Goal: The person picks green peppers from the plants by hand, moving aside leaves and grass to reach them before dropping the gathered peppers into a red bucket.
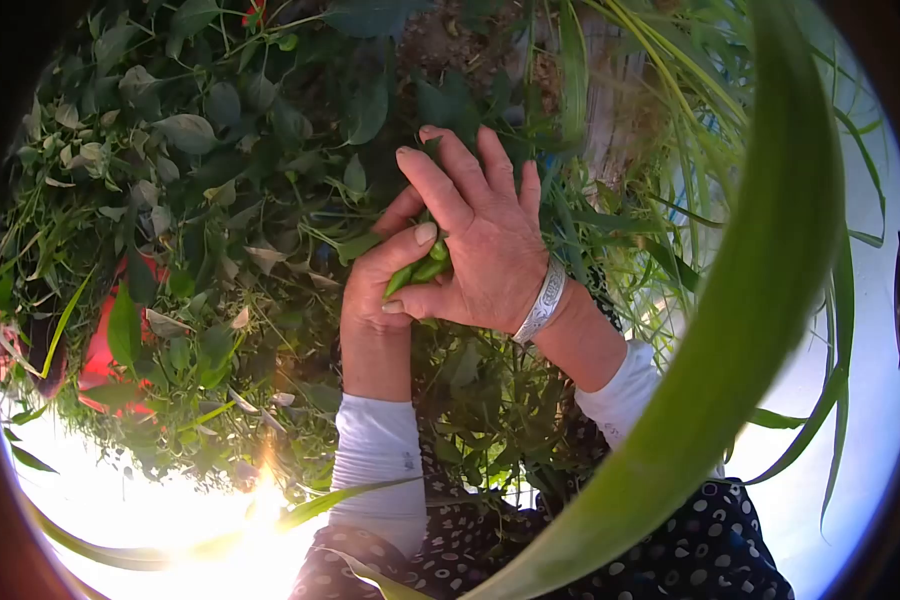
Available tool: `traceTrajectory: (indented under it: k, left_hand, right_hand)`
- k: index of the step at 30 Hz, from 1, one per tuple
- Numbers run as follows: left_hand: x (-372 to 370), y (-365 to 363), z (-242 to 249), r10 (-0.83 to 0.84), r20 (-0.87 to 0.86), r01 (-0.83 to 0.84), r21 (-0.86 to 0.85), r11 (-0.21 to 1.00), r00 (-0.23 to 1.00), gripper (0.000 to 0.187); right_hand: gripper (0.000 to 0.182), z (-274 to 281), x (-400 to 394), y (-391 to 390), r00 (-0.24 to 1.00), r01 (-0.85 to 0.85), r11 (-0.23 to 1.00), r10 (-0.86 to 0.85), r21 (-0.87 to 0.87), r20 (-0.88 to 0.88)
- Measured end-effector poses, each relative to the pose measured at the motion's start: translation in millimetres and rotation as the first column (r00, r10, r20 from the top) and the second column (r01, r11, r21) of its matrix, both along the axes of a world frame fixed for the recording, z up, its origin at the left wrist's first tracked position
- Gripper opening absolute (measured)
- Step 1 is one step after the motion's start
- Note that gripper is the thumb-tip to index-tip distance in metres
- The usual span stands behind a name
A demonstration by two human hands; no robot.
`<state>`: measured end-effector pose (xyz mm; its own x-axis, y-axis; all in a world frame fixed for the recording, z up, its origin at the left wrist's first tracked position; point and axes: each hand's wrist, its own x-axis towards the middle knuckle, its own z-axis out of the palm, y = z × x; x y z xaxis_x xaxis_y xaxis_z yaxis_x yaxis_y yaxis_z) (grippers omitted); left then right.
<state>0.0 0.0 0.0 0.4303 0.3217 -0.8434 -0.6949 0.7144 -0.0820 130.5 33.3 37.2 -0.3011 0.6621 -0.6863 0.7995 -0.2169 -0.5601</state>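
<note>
Several green chili peppers (428, 268) show between my two hands, at the middle of the head view. My left hand (375, 275) is closed around them, its thumb lying across the top. Over it rests my right hand (485, 235), with a silver bracelet (543, 303) at the wrist. The right fingers are stretched out and spread upward, and the right thumb touches the peppers' lower end. A small dark green leaf shows near the right fingertips. Part of my left fingers and the far side of the peppers are hidden behind the right hand.
Dense leafy pepper plants (220, 230) fill the left and middle. A large blurred grass blade (760, 270) crosses the right side close to the camera. Something red (105, 355) lies among the leaves at left. Bright sunlight glares at the lower left.
</note>
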Motion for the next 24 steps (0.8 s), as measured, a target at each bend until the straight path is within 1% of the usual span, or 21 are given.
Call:
traceTrajectory:
  k: [2, 3, 4, 5, 6, 7, 8, 10, 11, 12, 13, 14, 15, 16, 17, 18, 20, 21, 22, 23, 24]
  left_hand:
    - [-1, 0, 1, 0.024, -0.008, -0.024, 0.009, 1.0, 1.0, 0.055]
    - [4, 6, -24, 0.018, 0.043, -0.021, 0.082, 0.996, 0.999, 0.055]
    - [2, 2, -22, 0.004, 0.129, -0.015, 0.086, 0.996, 0.992, 0.048]
    - [-4, 0, -18, -0.006, 0.172, -0.012, 0.107, 0.994, 0.985, 0.041]
    - [-12, -2, -12, -0.017, 0.189, -0.009, 0.135, 0.991, 0.982, 0.034]
    - [-13, -5, -13, -0.019, 0.198, -0.007, 0.132, 0.991, 0.98, 0.034]
    - [-13, -7, -14, 0.03, 0.194, -0.051, 0.108, 0.993, 0.981, 0.033]
    - [-14, -6, -13, 0.056, 0.16, -0.07, 0.088, 0.994, 0.986, 0.03]
    - [-15, -7, -15, 0.053, 0.167, -0.068, 0.088, 0.994, 0.985, 0.03]
    - [-18, -8, -17, 0.09, 0.176, -0.106, 0.084, 0.991, 0.98, 0.03]
    - [-14, -6, -15, 0.137, 0.18, -0.151, 0.066, 0.986, 0.974, 0.03]
    - [-15, -5, -21, 0.151, 0.204, -0.172, 0.089, 0.981, 0.967, 0.03]
    - [-16, -6, -22, 0.148, 0.209, -0.169, 0.086, 0.982, 0.967, 0.03]
    - [-18, -7, -21, 0.196, 0.234, -0.219, 0.075, 0.973, 0.952, 0.033]
    - [-21, -8, -17, 0.244, 0.26, -0.268, 0.062, 0.961, 0.934, 0.036]
    - [-22, -8, -18, 0.266, 0.293, -0.3, 0.076, 0.951, 0.918, 0.038]
    - [-24, -8, -17, 0.284, 0.314, -0.322, 0.075, 0.944, 0.906, 0.038]
    - [-24, -8, -17, 0.306, 0.329, -0.346, 0.07, 0.936, 0.894, 0.038]
    - [-24, -7, -18, 0.304, 0.327, -0.344, 0.07, 0.936, 0.895, 0.038]
    - [-25, -8, -19, 0.305, 0.328, -0.343, 0.064, 0.937, 0.894, 0.038]
    - [-26, -9, -19, 0.305, 0.329, -0.341, 0.057, 0.938, 0.894, 0.038]
  right_hand:
    - [0.085, -5, 5, -1, 0.993, 0.061, 0.996, -0.053, 0.068, -0.104]
    - [0.085, -21, 16, -1, 0.997, 0.061, 0.988, -0.053, 0.145, -0.059]
    - [0.083, -15, 26, -9, 0.915, 0.307, 0.951, -0.286, 0.031, -0.285]
    - [0.082, -13, 29, -17, 0.71, 0.507, 0.852, -0.499, -0.131, -0.498]
    - [0.061, -19, 27, -27, 0.419, 0.726, 0.627, -0.73, -0.284, -0.54]
    - [0.048, -23, 31, -38, 0.282, 0.825, 0.399, -0.904, -0.4, -0.321]
    - [0.036, -28, 36, -49, 0.115, 0.881, 0.138, -0.99, -0.453, -0.077]
    - [0.019, -58, 45, -96, 0.406, 0.833, 0.413, -0.908, -0.367, -0.1]
    - [0.019, -65, 51, -110, 0.405, 0.837, 0.412, -0.909, -0.361, -0.099]
    - [0.019, -68, 54, -114, 0.674, 0.717, 0.664, -0.738, -0.211, -0.029]
    - [0.019, -67, 63, -113, 0.867, 0.498, 0.862, -0.49, -0.098, 0.092]
    - [0.02, -73, 71, -114, 0.907, 0.411, 0.912, -0.407, -0.015, 0.105]
    - [0.02, -74, 74, -108, 0.905, 0.415, 0.91, -0.411, -0.016, 0.11]
    - [0.022, -74, 74, -102, 0.795, 0.6, 0.723, -0.584, -0.341, 0.161]
    - [0.024, -72, 74, -99, 0.658, 0.684, 0.408, -0.702, -0.605, 0.271]
    - [0.024, -82, 77, -103, 0.655, 0.687, 0.403, -0.704, -0.604, 0.275]
    - [0.029, -103, 81, -117, 0.676, 0.559, 0.298, -0.705, -0.774, 0.216]
    - [0.029, -101, 77, -114, 0.672, 0.561, 0.297, -0.708, -0.772, 0.216]
    - [0.029, -97, 67, -107, 0.593, 0.715, 0.409, -0.784, -0.567, 0.182]
    - [0.03, -95, 59, -104, 0.52, 0.826, 0.463, -0.845, -0.32, 0.12]
    - [0.03, -105, 58, -107, 0.518, 0.826, 0.46, -0.847, -0.325, 0.121]
